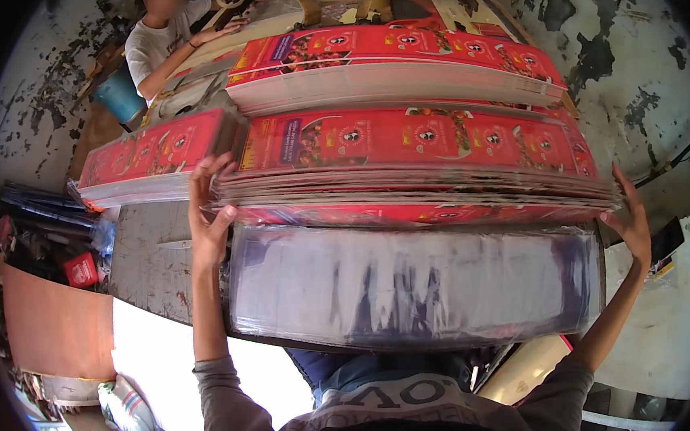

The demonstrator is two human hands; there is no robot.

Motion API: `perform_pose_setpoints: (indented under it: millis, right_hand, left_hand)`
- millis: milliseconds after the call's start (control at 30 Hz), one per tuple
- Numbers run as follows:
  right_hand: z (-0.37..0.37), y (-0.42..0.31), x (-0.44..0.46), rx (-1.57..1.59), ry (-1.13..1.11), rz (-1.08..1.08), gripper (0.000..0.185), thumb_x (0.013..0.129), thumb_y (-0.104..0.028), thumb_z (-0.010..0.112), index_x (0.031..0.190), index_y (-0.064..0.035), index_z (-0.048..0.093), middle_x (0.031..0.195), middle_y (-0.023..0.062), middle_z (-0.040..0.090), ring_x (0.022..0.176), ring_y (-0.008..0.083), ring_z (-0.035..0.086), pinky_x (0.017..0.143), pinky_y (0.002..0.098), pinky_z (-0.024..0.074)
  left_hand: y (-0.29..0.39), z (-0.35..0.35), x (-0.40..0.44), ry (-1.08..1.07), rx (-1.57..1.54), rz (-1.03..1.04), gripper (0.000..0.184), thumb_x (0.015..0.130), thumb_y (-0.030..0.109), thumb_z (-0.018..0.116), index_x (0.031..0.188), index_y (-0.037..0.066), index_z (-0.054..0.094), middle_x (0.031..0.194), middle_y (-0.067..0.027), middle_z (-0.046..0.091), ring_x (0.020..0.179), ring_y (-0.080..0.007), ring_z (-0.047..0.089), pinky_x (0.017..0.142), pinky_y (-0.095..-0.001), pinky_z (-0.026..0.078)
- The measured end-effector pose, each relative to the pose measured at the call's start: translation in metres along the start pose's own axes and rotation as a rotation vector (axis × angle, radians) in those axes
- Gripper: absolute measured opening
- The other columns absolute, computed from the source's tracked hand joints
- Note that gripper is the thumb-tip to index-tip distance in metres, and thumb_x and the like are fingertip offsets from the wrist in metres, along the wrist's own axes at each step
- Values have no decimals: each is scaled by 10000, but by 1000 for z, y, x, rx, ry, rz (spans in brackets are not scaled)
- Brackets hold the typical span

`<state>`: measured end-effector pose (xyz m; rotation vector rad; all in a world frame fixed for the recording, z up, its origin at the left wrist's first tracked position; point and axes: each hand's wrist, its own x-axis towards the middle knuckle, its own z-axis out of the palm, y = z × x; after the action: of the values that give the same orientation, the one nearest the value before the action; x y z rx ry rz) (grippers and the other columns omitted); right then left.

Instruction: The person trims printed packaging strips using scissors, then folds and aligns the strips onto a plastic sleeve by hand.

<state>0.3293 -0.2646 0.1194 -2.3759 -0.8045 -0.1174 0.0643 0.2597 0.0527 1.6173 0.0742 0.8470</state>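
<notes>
Around the near red stack (421, 169) of printed sheets, taken as the clock's centre, both hands stand at opposite ends. At about half past eight the left hand (210, 209) cups the stack's end, thumb at the front corner and fingertips parted from it higher up; whether it is clenching the sheets or merely pressing them, I cannot tell. At three o'clock the right hand (633, 226) is spread wide beside the other end, thumb reaching towards the corner; contact is too blurred to judge. The sheets' edges lie uneven along the front. At six o'clock sits a clear-wrapped pack (417, 282), at twelve a rear red stack (397, 70), and at nine a smaller red stack (151, 156), beyond the left hand. Bare tabletop (150, 273) shows towards eight. Further out, another person (160, 47) is at ten, a blue bucket (119, 99) just below.
</notes>
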Motion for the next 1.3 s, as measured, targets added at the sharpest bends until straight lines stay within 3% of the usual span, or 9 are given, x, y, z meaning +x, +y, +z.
perform_pose_setpoints:
  millis: [33,100,267,333,533,900,1000,1067,1300]
  right_hand:
    - [12,5,-2,-6,2,6,819,553,-176,752,1276,-82,378,1258,121,425,1150,244,403,980,356,296]
    - [38,-2,1,827,63,8,972,539,-265,785,1335,-86,255,1293,167,360,1181,242,367,1010,360,256]
    - [40,-3,1,944,2,47,1048,528,-258,792,1346,-50,171,1287,177,343,1186,249,358,1006,362,254]
    - [47,60,-4,874,1,135,995,537,-226,787,1325,-38,211,1265,157,368,1165,241,377,991,359,273]
    - [39,63,10,771,21,346,725,565,-67,754,1191,-14,394,1138,88,475,1071,216,454,918,315,350]
    - [53,54,-10,785,140,320,673,546,-44,738,1142,-15,426,1048,71,510,995,184,487,878,292,364]
    - [48,48,-7,728,69,307,619,557,-45,733,1108,-12,452,998,63,535,938,168,511,850,288,379]
    - [46,43,-5,650,74,299,592,560,-42,728,1089,-9,463,980,60,542,909,161,518,830,281,387]
    - [32,47,1,469,140,216,581,605,-59,702,1117,6,434,1000,63,538,886,155,521,799,276,399]
  left_hand:
    - [0,5,0,-4,-7,-2,809,629,232,732,1277,64,278,1218,-164,415,1130,-276,408,965,-398,313]
    - [3,16,-3,-116,79,19,838,632,220,725,1303,82,243,1226,-164,405,1155,-272,379,986,-402,278]
    - [6,8,-8,-150,-22,-92,907,648,201,724,1354,111,162,1261,-156,367,1175,-246,349,1004,-372,246]
    - [12,14,-5,-133,80,-114,849,696,136,689,1357,91,157,1232,-155,390,1135,-223,383,982,-339,268]
    - [-1,15,-7,22,32,-256,503,764,31,611,1198,32,356,1043,-106,502,957,-141,475,871,-269,364]
    - [-6,13,-19,36,36,-243,493,757,33,627,1176,10,369,941,-62,557,883,-124,506,797,-252,401]
    - [-2,-3,-13,-207,415,-112,392,741,85,659,1056,-31,457,862,-95,593,777,-158,548,725,-263,426]
    - [-2,-11,-14,-278,869,-277,302,716,120,684,891,-55,510,782,-141,603,669,-222,572,638,-289,440]
    - [5,-14,-12,-167,843,-48,288,700,120,691,858,-52,523,752,-136,612,626,-218,585,591,-304,453]
